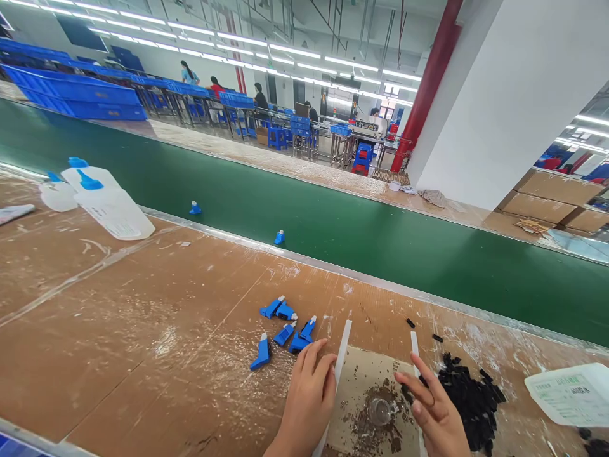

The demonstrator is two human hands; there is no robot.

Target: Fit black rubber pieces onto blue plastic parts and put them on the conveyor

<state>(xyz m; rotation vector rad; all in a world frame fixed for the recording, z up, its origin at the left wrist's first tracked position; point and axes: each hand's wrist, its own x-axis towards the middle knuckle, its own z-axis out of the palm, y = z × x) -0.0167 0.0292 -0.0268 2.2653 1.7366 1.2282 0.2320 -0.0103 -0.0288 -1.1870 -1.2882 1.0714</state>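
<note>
Caution: the curled left hand (pixel 307 397) rests against a white strip (pixel 340 355), grip unclear, while the open, empty right hand (pixel 432 406) hovers near loose black pieces (pixel 471 397) on the tabletop (pixel 143 330); a careless sweep could scatter them toward the blue plastic parts (pixel 284 334) at left.

Strip lights (pixel 295 52) run overhead above blue crates (pixel 80 95), blue stools (pixel 278 138), a red pipe (pixel 428 82) and a white pillar (pixel 499 108).
</note>
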